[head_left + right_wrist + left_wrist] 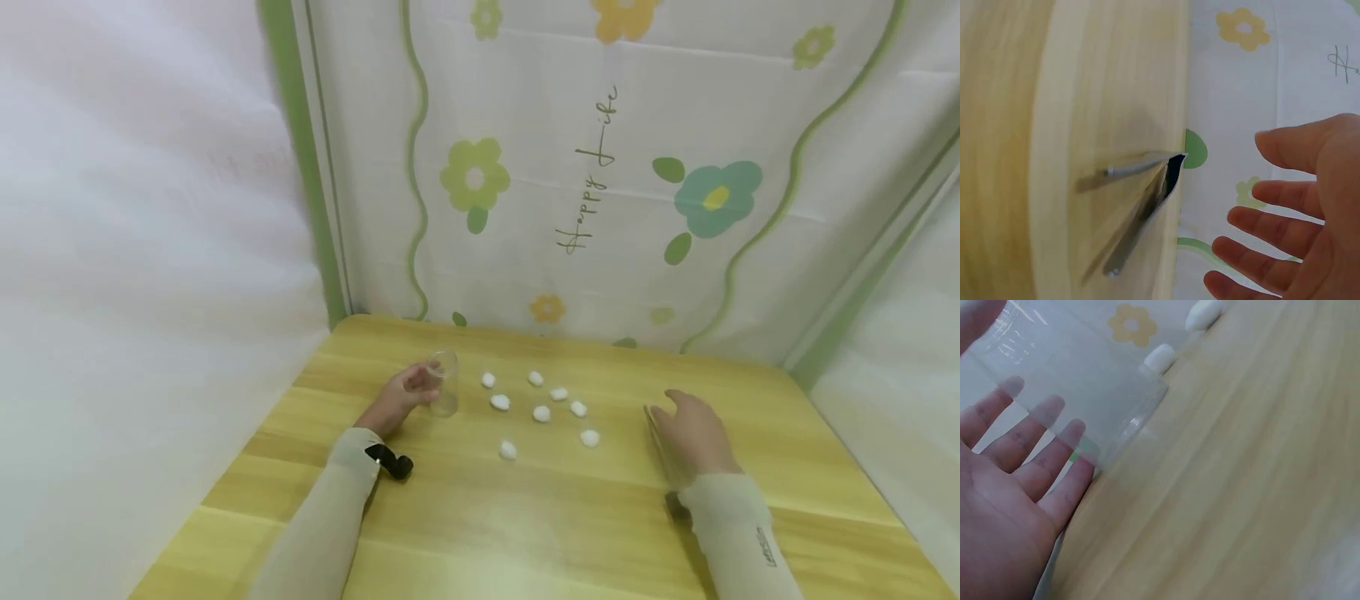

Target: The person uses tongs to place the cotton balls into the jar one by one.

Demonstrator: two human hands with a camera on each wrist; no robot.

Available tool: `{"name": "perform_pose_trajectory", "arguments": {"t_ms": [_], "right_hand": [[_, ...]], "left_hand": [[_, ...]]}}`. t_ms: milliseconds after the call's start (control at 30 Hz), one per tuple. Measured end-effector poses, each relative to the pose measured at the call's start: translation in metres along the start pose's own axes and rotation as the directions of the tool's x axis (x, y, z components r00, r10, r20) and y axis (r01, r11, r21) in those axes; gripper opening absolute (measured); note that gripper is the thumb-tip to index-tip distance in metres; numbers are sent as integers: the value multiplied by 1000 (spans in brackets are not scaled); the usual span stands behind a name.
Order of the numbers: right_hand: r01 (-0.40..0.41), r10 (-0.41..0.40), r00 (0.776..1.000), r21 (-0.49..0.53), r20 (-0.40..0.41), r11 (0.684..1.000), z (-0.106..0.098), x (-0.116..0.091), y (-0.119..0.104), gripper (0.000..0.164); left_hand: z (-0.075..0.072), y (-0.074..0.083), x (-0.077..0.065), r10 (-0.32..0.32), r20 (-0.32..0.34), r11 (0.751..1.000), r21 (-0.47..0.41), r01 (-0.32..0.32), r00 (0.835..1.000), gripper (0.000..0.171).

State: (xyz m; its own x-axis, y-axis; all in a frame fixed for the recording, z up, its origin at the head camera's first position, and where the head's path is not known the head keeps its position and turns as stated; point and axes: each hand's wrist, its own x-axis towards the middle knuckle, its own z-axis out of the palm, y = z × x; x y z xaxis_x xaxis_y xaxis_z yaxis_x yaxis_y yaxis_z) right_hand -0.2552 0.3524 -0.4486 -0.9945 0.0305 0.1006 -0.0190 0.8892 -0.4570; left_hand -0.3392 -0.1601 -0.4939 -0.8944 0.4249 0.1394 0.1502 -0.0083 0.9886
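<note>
In the head view, my left hand (399,402) is at the left side of a clear cup (447,398) on the table. The left wrist view shows the fingers behind the cup's wall and the thumb at its upper left, so the hand holds it lightly between them. My right hand (693,433) hovers at the right, fingers spread and holding nothing. Silver tweezers (1141,228) lie on the table by that hand, their two arms apart. Several white cotton balls (542,413) are scattered between the hands, to the right of the cup.
The wooden table (465,517) ends at a hanging white curtain (525,275) with printed flowers. More white curtain (150,250) closes off the left side. A black strap device (392,461) sits at the left wrist.
</note>
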Motion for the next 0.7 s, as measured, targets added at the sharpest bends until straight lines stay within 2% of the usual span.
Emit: {"name": "perform_pose_trajectory", "arguments": {"t_ms": [133, 233, 333, 533, 633, 700], "right_hand": [[-34, 34, 998, -4, 57, 999, 6, -1, 5, 69], [-48, 51, 993, -28, 110, 998, 10, -2, 9, 71], [-39, 47, 987, -52, 151, 998, 12, -1, 11, 62], [-73, 77, 969, -29, 235, 997, 11, -3, 12, 39], [-68, 74, 964, -32, 256, 997, 11, 0, 12, 33], [-83, 90, 960, -39, 264, 996, 12, 3, 13, 36]], "left_hand": [[2, -8, -2, -4, -8, 998, -59, 4, 1000, 65], [2, -10, 0, 3, -8, 998, -65, -4, 1000, 65], [1, -10, 3, 9, -12, 998, -65, -10, 1000, 64], [3, -9, 5, -8, -25, 997, -71, 6, 1000, 67], [3, -9, 6, -14, -31, 998, -61, 12, 999, 67], [2, -9, 7, -7, -31, 999, -50, 5, 999, 67]]}}
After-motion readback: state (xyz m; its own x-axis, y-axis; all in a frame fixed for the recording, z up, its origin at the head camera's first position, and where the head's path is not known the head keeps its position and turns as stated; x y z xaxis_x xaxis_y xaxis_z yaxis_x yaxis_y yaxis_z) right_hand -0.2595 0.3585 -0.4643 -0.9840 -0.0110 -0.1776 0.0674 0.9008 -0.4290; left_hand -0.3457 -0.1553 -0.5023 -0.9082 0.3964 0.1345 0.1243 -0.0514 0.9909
